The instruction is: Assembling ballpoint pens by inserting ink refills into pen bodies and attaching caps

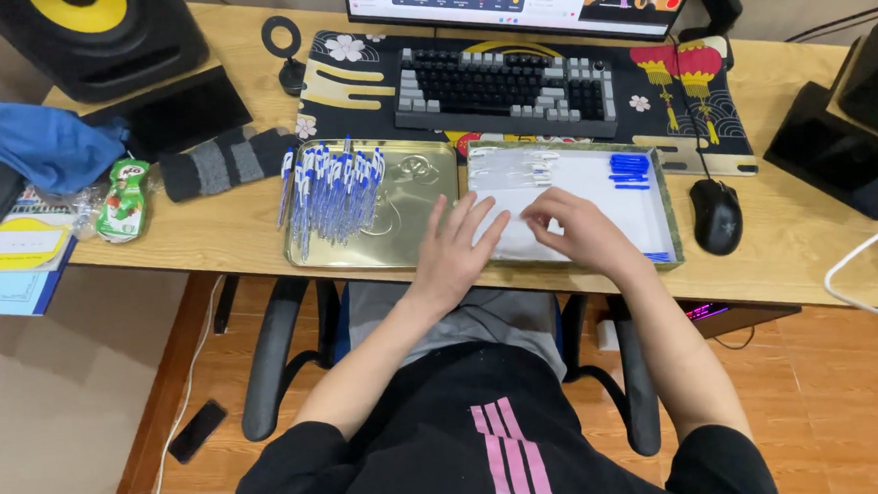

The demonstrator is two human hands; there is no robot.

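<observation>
Head view, wooden surface: white-lined tray at centre right; left hand lay flat across its near left edge, fingers spread and released, grasping nothing; right hand rested on the white lining, fingers curled downward, whether pinching anything could not be told; blue pen caps lay at the tray's far right, clear pen barrels at its far left; gold tray just beside on the left, carrying a heap of assembled blue-and-white pens; keyboard behind; black mouse to the right.
</observation>
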